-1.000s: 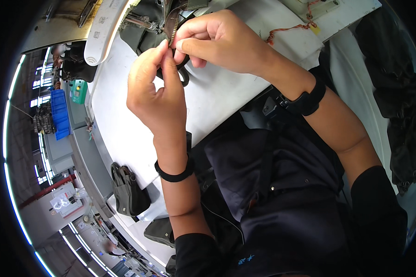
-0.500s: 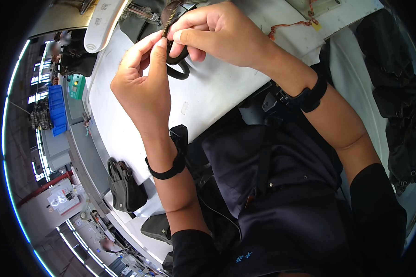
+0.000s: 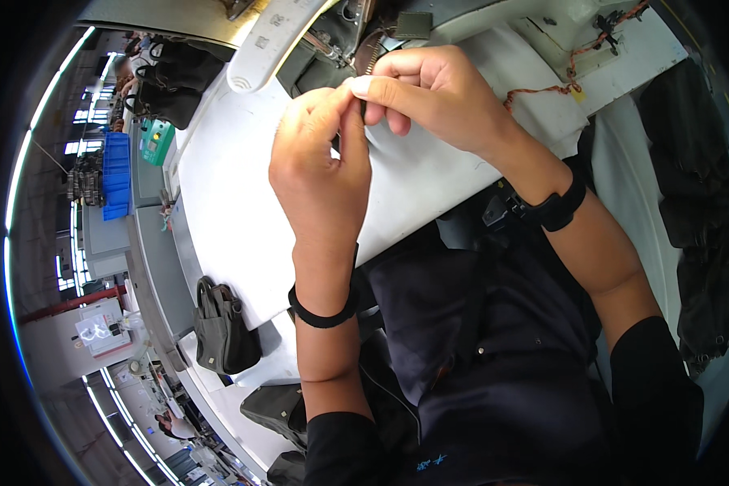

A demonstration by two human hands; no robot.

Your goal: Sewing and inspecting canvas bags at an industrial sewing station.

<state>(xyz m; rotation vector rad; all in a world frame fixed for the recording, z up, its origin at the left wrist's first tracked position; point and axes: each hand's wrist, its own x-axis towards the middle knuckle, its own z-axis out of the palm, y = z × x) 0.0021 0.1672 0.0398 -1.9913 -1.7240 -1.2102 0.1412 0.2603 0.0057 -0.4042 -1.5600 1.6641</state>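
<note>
A brass zipper on brown material (image 3: pixel 372 53) runs down from the sewing machine's metal parts (image 3: pixel 352 16) to my fingers. My left hand (image 3: pixel 320 154) pinches its lower end, which is mostly hidden. My right hand (image 3: pixel 429 101) pinches at the same spot, its thumb against my left fingertips and its other fingers curled. Dark olive material (image 3: pixel 312 69) lies under the machine, just behind my hands. A small olive patch (image 3: pixel 413 26) sits beside it.
The white worktop (image 3: pixel 227 186) carries a long white lamp (image 3: pixel 263 57) above it and orange cord (image 3: pixel 535 91) on the right. An olive handbag (image 3: pixel 225 332) stands at left. Dark bags (image 3: pixel 680 162) hang at right. A blue bin (image 3: pixel 115 174) and a distant person (image 3: pixel 174 425) are behind.
The view has shifted, so hands and machine appear further right. My fingertips have drawn together, the right thumb now lying over the left fingertips and covering more of the zipper's lower end.
</note>
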